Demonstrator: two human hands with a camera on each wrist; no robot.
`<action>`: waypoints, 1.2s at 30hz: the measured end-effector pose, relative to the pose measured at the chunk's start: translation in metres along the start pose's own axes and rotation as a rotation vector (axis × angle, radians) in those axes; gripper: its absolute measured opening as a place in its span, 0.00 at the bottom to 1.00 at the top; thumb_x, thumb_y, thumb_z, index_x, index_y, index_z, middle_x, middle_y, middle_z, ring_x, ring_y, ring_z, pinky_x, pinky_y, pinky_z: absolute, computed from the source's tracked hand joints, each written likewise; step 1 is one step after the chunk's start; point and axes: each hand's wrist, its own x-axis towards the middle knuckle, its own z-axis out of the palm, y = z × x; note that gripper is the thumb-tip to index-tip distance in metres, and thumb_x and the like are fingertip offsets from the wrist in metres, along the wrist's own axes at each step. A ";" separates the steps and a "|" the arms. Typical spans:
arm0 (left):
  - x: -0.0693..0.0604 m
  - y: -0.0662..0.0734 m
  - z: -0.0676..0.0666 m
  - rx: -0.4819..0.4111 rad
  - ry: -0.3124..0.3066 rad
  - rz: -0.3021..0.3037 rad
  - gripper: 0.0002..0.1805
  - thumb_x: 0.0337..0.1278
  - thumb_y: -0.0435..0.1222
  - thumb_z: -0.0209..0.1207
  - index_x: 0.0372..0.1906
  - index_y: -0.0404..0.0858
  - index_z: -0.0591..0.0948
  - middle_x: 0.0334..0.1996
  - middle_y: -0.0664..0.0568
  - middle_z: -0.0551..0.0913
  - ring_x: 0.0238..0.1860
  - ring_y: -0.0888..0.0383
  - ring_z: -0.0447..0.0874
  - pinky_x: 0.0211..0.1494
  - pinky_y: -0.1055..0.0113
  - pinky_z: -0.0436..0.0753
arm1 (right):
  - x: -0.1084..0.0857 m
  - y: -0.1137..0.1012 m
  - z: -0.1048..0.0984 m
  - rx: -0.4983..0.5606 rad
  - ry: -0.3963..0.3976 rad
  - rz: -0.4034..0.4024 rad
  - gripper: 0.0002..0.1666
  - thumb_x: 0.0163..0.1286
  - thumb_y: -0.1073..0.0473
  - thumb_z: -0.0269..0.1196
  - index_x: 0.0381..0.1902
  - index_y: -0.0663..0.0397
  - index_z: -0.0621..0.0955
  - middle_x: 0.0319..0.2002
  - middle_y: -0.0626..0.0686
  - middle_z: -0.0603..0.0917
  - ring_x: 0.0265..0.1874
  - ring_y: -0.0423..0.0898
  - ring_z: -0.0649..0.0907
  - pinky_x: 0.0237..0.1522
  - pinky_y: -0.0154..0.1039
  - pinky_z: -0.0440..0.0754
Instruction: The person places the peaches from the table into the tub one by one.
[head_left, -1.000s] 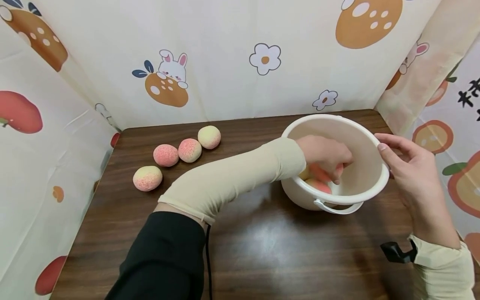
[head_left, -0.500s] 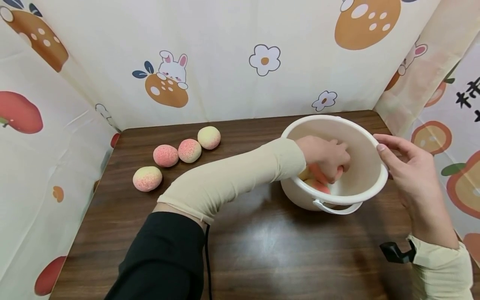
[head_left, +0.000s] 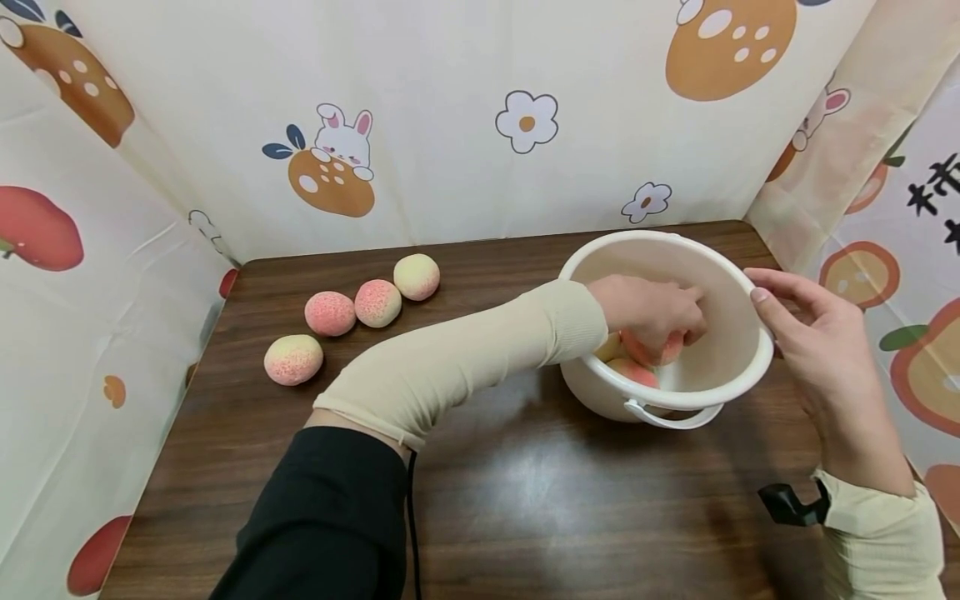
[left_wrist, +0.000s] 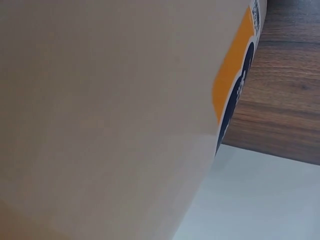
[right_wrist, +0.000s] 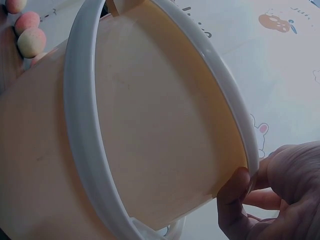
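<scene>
Inside the white bucket (head_left: 602, 406), my left hand (head_left: 651, 312) is over several pink-and-yellow peaches, its fingers loosely spread and partly hidden. One peach (head_left: 664, 350) shows just under it; another peach (head_left: 634, 372) lies lower down. My right hand (head_left: 828, 350) pinches the bucket's right rim between thumb and fingers. The right wrist view shows this right hand (right_wrist: 275, 195) at the rim (right_wrist: 227, 85), with the handle (right_wrist: 82, 110) across the outside. In the left wrist view the bucket's pale wall (left_wrist: 110, 110) and its orange-and-blue label (left_wrist: 235, 70) fill most of the picture.
Left of the bucket, several peaches lie on the brown wooden table (head_left: 510, 500): one nearest peach (head_left: 293, 360), and a row ending at a yellowish peach (head_left: 416, 277). A black cable (head_left: 413, 525) hangs by the left sleeve. Printed curtains (head_left: 450, 167) enclose the table.
My left hand's fingers have loosened and lifted a little, and more of the peach beneath them shows. My right hand keeps its hold on the rim.
</scene>
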 end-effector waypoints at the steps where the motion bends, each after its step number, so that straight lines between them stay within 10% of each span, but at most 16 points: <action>1: 0.001 -0.001 0.000 0.006 0.003 0.011 0.23 0.59 0.34 0.57 0.58 0.56 0.80 0.60 0.58 0.67 0.53 0.64 0.69 0.42 0.75 0.73 | 0.000 0.000 0.000 -0.008 0.001 -0.001 0.23 0.74 0.54 0.66 0.65 0.50 0.82 0.40 0.33 0.87 0.32 0.30 0.86 0.27 0.28 0.86; 11: 0.012 -0.005 0.004 -0.174 -0.034 0.049 0.12 0.59 0.24 0.47 0.36 0.46 0.70 0.27 0.62 0.74 0.28 0.66 0.72 0.29 0.75 0.67 | 0.000 0.000 0.000 -0.082 -0.008 0.021 0.24 0.75 0.52 0.65 0.66 0.48 0.81 0.40 0.31 0.85 0.32 0.29 0.86 0.28 0.28 0.86; 29: 0.004 -0.002 -0.003 -0.014 -0.079 -0.008 0.08 0.67 0.33 0.51 0.32 0.50 0.75 0.31 0.62 0.72 0.36 0.63 0.71 0.36 0.73 0.70 | 0.000 -0.001 0.000 -0.097 0.003 0.017 0.24 0.74 0.51 0.66 0.66 0.47 0.81 0.37 0.30 0.87 0.30 0.29 0.87 0.26 0.29 0.86; 36: -0.011 -0.006 -0.008 0.017 -0.079 -0.021 0.14 0.70 0.36 0.46 0.48 0.49 0.81 0.41 0.61 0.73 0.44 0.62 0.69 0.44 0.71 0.69 | 0.000 -0.002 0.000 -0.100 0.003 0.015 0.24 0.74 0.51 0.65 0.65 0.47 0.81 0.37 0.29 0.87 0.30 0.29 0.87 0.26 0.29 0.86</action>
